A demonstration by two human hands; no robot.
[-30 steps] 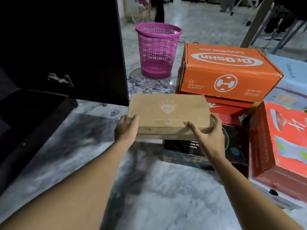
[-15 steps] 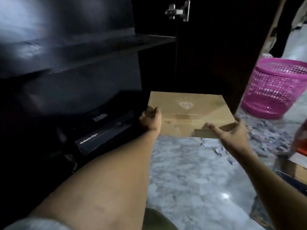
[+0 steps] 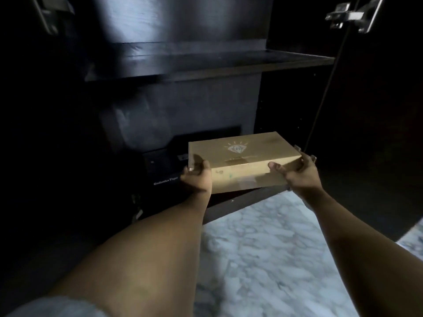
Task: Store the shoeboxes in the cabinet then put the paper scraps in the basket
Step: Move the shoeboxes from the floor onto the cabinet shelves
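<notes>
One brown shoebox (image 3: 242, 161) at the front edge of the dark cabinet (image 3: 240, 203), bottom part, two hands, left hand (image 3: 197, 178) and right hand (image 3: 298, 173), fingers (image 3: 275, 167) holding its two ends, one black shoebox (image 3: 163, 171) just left of it inside

Reaches forward with both bare forearms, the left one closer to the camera, wrists about level. Clamps the tan shoebox (image 3: 240, 156) between the two hands. Grips its near left corner with the left hand (image 3: 197, 178), thumb laid on the lid. Cups its right end with the right hand (image 3: 298, 173), thumb pressed against the near side, fingers (image 3: 312, 158) curled round the end beyond.
</notes>
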